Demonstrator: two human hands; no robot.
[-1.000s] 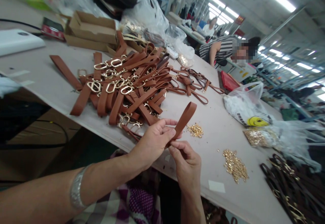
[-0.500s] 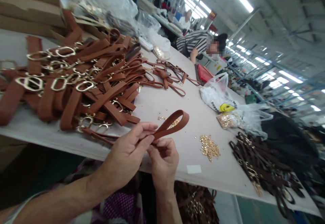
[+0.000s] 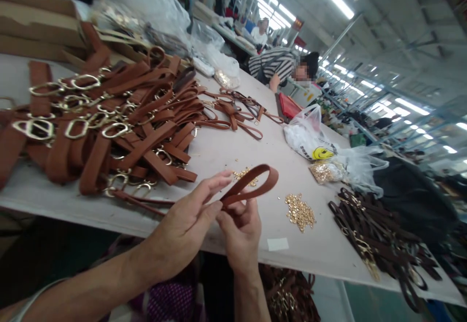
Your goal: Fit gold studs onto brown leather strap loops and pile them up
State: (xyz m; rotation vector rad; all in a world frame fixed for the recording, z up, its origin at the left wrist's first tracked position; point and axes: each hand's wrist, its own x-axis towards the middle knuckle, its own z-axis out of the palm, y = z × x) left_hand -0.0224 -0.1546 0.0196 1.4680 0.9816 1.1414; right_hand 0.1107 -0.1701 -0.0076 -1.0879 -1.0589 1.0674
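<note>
A brown leather strap with a looped end is held between my two hands above the table's front edge. My left hand grips it at the base of the loop, thumb on top and fingers partly stretched. On the other side, my right hand pinches the same base from below, its fingers curled. The strap's thin tail runs left from my left hand toward the pile of brown straps with gold buckles. Small gold studs lie behind the loop, partly hidden by it.
A heap of gold studs and a white slip lie right of my hands. Dark brown straps cover the right end. Plastic bags and a cardboard box stand farther back. A person in stripes leans over the far side.
The view has shifted slightly. The strap's loop has moved a little to the right, and the fingers of my left hand have lifted slightly away from it. My right hand keeps its pinch.
</note>
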